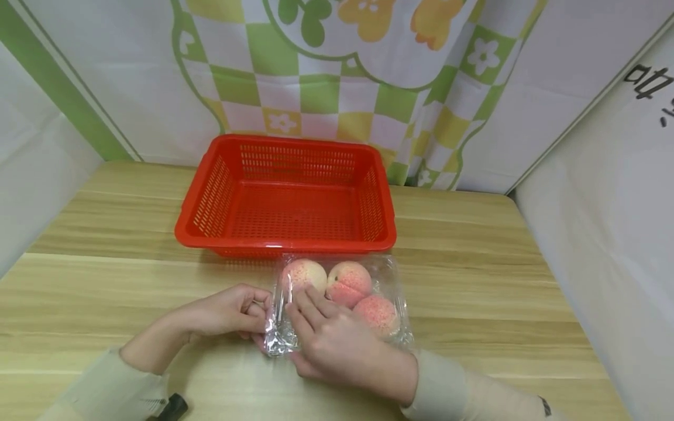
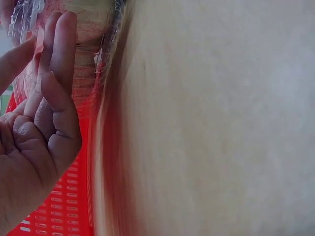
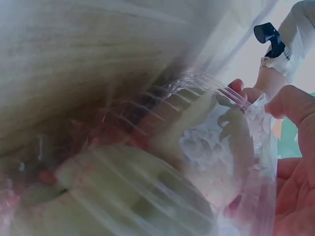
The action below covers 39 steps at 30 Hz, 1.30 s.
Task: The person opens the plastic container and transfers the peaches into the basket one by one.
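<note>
A clear plastic fruit box (image 1: pixel 392 275) lies closed on the table, with pink-speckled peaches inside; a left peach (image 1: pixel 308 272), a middle peach (image 1: pixel 349 282) and a right peach (image 1: pixel 378 316) show through the lid. At the box's left edge, my left hand (image 1: pixel 226 313) pinches the rim between thumb and fingers. My right hand (image 1: pixel 342 345) lies across the lid's front left part, its fingers extended, and covers what is beneath. The left wrist view shows the left hand (image 2: pixel 44 108) against the box's side. In the right wrist view, the box wall (image 3: pixel 263 172) stands close to the right palm.
Just behind the box, a red slotted basket (image 1: pixel 295 248) stands on the wooden table (image 1: pixel 474 280). A checked green and yellow curtain (image 1: pixel 321 88) hangs at the back. White walls stand at both sides.
</note>
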Each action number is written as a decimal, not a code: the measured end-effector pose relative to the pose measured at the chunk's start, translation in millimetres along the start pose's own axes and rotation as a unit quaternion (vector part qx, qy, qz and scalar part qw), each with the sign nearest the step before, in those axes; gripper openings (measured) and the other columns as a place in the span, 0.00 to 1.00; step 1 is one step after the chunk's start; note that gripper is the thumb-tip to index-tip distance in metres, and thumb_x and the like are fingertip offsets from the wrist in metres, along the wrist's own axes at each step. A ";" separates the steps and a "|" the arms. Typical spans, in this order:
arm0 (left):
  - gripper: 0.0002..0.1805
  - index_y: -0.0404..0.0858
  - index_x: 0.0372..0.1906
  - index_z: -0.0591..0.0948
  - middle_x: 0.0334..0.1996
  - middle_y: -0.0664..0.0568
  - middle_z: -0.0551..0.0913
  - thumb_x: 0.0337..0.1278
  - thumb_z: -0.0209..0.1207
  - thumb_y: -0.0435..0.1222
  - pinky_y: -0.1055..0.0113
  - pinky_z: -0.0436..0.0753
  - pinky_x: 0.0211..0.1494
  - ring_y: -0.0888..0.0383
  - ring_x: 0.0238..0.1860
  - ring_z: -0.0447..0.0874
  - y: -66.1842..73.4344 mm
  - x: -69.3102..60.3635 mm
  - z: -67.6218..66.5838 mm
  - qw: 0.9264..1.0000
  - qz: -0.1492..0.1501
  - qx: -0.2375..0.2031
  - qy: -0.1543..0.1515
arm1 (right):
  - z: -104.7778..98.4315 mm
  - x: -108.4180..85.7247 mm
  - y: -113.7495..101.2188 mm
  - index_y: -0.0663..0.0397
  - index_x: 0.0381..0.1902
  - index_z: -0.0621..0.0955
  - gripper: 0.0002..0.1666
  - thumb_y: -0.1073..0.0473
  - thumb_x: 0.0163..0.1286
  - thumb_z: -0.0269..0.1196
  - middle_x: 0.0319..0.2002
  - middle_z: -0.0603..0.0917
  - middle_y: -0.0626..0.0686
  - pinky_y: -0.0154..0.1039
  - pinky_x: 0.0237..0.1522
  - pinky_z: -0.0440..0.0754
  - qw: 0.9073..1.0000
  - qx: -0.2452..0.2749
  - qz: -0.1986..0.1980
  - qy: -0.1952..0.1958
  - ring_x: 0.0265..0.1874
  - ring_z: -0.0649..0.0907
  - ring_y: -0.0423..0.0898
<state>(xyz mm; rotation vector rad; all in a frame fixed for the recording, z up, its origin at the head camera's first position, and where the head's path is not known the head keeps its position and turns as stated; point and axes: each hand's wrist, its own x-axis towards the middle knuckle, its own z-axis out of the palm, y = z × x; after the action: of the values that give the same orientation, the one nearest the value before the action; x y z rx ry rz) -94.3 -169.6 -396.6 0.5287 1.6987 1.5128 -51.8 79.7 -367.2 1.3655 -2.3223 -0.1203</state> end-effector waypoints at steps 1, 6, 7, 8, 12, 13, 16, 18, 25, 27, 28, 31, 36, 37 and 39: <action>0.06 0.28 0.41 0.75 0.33 0.41 0.89 0.63 0.57 0.28 0.71 0.83 0.33 0.55 0.33 0.90 0.6 0.1 -0.6 1.000 0.000 0.001 0.000 | -0.1 0.7 -0.3 0.58 0.57 0.81 0.35 0.39 0.60 0.62 0.57 0.84 0.57 0.40 0.58 0.83 1.000 0.000 0.002 0.000 0.57 0.84 0.51; 0.06 0.27 0.41 0.76 0.33 0.41 0.89 0.63 0.57 0.28 0.67 0.86 0.37 0.54 0.34 0.91 3.4 0.4 -3.2 1.000 0.006 -0.001 -0.003 | 1.0 4.3 -1.7 0.60 0.56 0.82 0.31 0.49 0.56 0.62 0.57 0.85 0.58 0.39 0.56 0.84 1.000 0.014 0.017 0.014 0.57 0.85 0.50; 0.07 0.27 0.41 0.76 0.33 0.43 0.89 0.63 0.58 0.28 0.67 0.86 0.37 0.54 0.34 0.91 3.5 0.9 -3.4 1.000 0.009 -0.002 -0.006 | 2.0 4.6 -2.1 0.60 0.56 0.82 0.31 0.49 0.56 0.62 0.56 0.85 0.58 0.39 0.55 0.84 1.000 0.014 0.019 0.020 0.56 0.85 0.50; 0.07 0.26 0.41 0.75 0.32 0.44 0.90 0.63 0.58 0.28 0.68 0.86 0.37 0.54 0.34 0.91 3.6 1.5 -3.4 1.000 0.011 -0.002 -0.008 | 3.6 4.5 -2.3 0.60 0.55 0.83 0.31 0.49 0.56 0.62 0.56 0.85 0.58 0.39 0.54 0.85 0.999 0.012 0.021 0.027 0.56 0.85 0.50; 0.09 0.25 0.41 0.75 0.28 0.50 0.89 0.63 0.59 0.29 0.73 0.82 0.32 0.57 0.32 0.90 3.2 3.3 -3.1 1.000 0.017 0.009 -0.007 | 11.2 1.9 -2.8 0.58 0.51 0.85 0.27 0.45 0.61 0.61 0.52 0.87 0.55 0.39 0.49 0.86 0.998 -0.030 0.012 0.061 0.52 0.87 0.48; 0.08 0.25 0.41 0.75 0.28 0.50 0.89 0.63 0.58 0.29 0.73 0.81 0.31 0.57 0.32 0.89 3.1 3.5 -3.1 1.000 0.016 0.013 -0.004 | 13.1 1.1 -2.7 0.57 0.51 0.85 0.27 0.44 0.63 0.60 0.51 0.88 0.55 0.38 0.48 0.87 0.997 -0.045 0.004 0.067 0.51 0.87 0.48; 0.08 0.27 0.42 0.75 0.30 0.45 0.90 0.63 0.58 0.29 0.75 0.78 0.28 0.58 0.30 0.89 3.9 2.8 -2.9 1.000 0.004 0.018 0.008 | 16.8 -0.9 -2.0 0.55 0.49 0.86 0.25 0.43 0.69 0.55 0.49 0.89 0.54 0.38 0.45 0.88 0.992 -0.086 -0.019 0.088 0.49 0.88 0.47; 0.08 0.28 0.43 0.75 0.34 0.41 0.90 0.63 0.57 0.29 0.75 0.78 0.27 0.57 0.30 0.90 4.8 2.0 -2.7 1.000 -0.007 0.011 0.013 | 18.8 -1.2 -0.9 0.55 0.48 0.87 0.26 0.44 0.72 0.52 0.47 0.89 0.54 0.38 0.43 0.88 0.988 -0.108 -0.035 0.104 0.48 0.89 0.47; 0.11 0.29 0.47 0.73 0.35 0.41 0.90 0.62 0.58 0.29 0.76 0.79 0.25 0.57 0.31 0.91 6.8 1.1 -0.6 0.999 -0.027 -0.044 0.015 | 23.4 -0.3 3.2 0.56 0.44 0.87 0.26 0.46 0.73 0.49 0.43 0.90 0.56 0.38 0.39 0.89 0.976 -0.139 -0.064 0.153 0.44 0.90 0.48; 0.12 0.29 0.47 0.73 0.34 0.42 0.90 0.61 0.58 0.29 0.76 0.80 0.26 0.57 0.30 0.91 7.7 0.9 -0.3 0.998 -0.029 -0.055 0.016 | 24.7 0.1 3.6 0.56 0.42 0.88 0.26 0.45 0.72 0.50 0.42 0.90 0.56 0.38 0.38 0.89 0.972 -0.147 -0.068 0.168 0.42 0.90 0.49; 0.12 0.29 0.47 0.73 0.34 0.42 0.90 0.61 0.58 0.29 0.76 0.81 0.26 0.58 0.30 0.91 8.1 0.9 -0.1 0.998 -0.030 -0.058 0.015 | 25.6 0.3 3.6 0.56 0.41 0.88 0.25 0.45 0.72 0.50 0.41 0.90 0.56 0.38 0.37 0.88 0.971 -0.149 -0.068 0.176 0.42 0.90 0.48; 0.11 0.28 0.46 0.73 0.33 0.42 0.90 0.60 0.58 0.28 0.76 0.82 0.27 0.58 0.30 0.91 8.7 1.2 0.8 0.998 -0.030 -0.058 0.018 | 27.6 2.7 3.6 0.55 0.38 0.88 0.24 0.46 0.70 0.51 0.38 0.91 0.55 0.37 0.33 0.88 0.965 -0.155 -0.069 0.200 0.39 0.91 0.48; 0.11 0.27 0.47 0.73 0.34 0.40 0.90 0.62 0.57 0.28 0.74 0.83 0.28 0.58 0.31 0.91 5.9 0.6 4.5 0.999 -0.025 -0.035 0.020 | 26.8 8.5 3.0 0.55 0.34 0.86 0.20 0.49 0.68 0.52 0.36 0.91 0.53 0.34 0.30 0.87 0.965 -0.158 -0.061 0.201 0.36 0.90 0.46; 0.11 0.27 0.47 0.73 0.35 0.39 0.90 0.63 0.58 0.28 0.74 0.83 0.28 0.57 0.31 0.91 5.4 -0.2 5.1 0.999 -0.024 -0.028 0.020 | 25.8 8.7 2.5 0.55 0.34 0.86 0.19 0.49 0.68 0.53 0.36 0.91 0.53 0.34 0.30 0.87 0.966 -0.156 -0.060 0.198 0.36 0.90 0.46; 0.10 0.27 0.45 0.73 0.35 0.36 0.89 0.63 0.58 0.29 0.75 0.82 0.27 0.56 0.32 0.91 4.5 -2.0 5.4 0.999 -0.020 -0.015 0.019 | 23.2 7.0 1.0 0.55 0.35 0.86 0.19 0.49 0.68 0.54 0.36 0.91 0.53 0.35 0.31 0.87 0.969 -0.150 -0.057 0.186 0.37 0.90 0.46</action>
<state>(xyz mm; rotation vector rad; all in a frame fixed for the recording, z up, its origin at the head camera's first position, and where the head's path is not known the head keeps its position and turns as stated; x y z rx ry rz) -89.7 -166.7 -391.7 0.4492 1.7026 1.5263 -65.1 70.9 -385.5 1.2449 -1.8334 -0.2197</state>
